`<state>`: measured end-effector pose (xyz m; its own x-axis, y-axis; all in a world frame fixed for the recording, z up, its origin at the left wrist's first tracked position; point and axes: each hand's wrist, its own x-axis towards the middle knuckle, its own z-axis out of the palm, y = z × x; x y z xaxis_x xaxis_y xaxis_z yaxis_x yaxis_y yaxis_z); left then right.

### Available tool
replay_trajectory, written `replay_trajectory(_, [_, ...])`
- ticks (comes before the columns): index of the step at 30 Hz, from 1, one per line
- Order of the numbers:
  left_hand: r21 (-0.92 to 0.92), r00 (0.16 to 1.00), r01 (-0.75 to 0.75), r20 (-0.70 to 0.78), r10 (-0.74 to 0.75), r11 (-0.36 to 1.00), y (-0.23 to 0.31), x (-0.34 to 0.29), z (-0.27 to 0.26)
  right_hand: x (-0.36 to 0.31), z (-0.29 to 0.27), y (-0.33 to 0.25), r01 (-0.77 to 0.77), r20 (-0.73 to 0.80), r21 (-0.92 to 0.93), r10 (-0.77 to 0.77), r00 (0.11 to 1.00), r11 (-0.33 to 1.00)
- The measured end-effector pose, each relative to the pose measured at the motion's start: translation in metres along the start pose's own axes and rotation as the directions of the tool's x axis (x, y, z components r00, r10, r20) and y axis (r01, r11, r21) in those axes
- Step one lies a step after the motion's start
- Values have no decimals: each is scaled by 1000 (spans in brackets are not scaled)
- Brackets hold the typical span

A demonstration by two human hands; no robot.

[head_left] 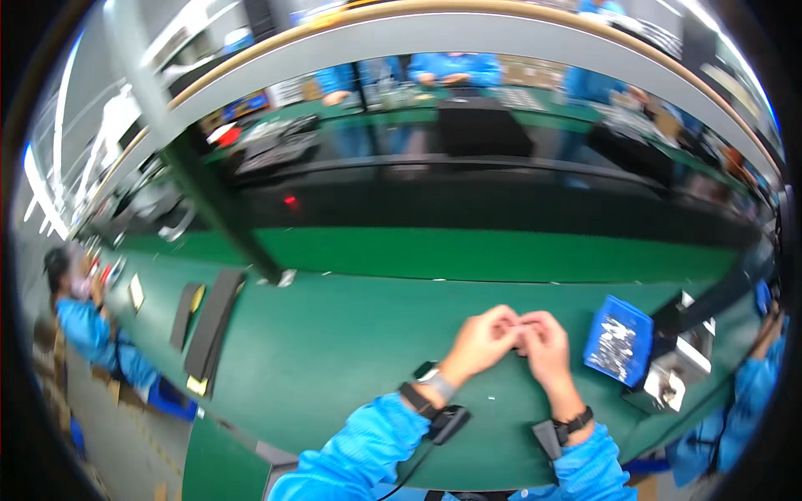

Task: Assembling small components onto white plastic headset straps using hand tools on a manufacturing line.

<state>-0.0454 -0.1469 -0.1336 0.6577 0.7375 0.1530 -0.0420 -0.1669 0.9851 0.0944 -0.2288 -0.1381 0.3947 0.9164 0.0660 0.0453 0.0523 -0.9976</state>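
My left hand [482, 341] and my right hand [546, 346] meet above the green table [359, 342], their fingertips pinched together. Between them is something small and dark, mostly covered by the fingers, so its kind does not show. Both wrists carry black straps with dark devices, and a watch sits on the left one. To the right of my right hand stands a blue bin [618, 338] holding many small shiny pieces.
Right of the bin are a metal box-shaped device [668, 380] and a dark post. Long dark grey foam strips [215, 326] lie at the left. Behind the table runs a black conveyor belt [376, 196] with black blocks on it. Co-workers in blue sit left, right and across.
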Motion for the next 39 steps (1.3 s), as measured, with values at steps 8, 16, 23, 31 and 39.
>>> replay_trajectory(8, [55,999,-19,-29,21,998,-3,-12,-15,-3,16,2,-5,28,39,4,1000,999])
replay_trajectory(16, [125,1000,0,-23,3,992,7,-3,-13,4,11,-2,-6,17,49,5,1000,999])
replay_trajectory(23, [113,999,26,-27,-23,993,1,-7,-12,-2,13,-3,-24,0,54,24,1000,998])
replay_trajectory(31, [93,999,31,-28,-29,995,-4,-5,-9,-2,12,-4,-16,4,51,15,1000,999])
replay_trajectory(39, [99,999,32,-33,-29,995,-3,-6,-12,-1,13,-3,-23,18,32,22,1000,999])
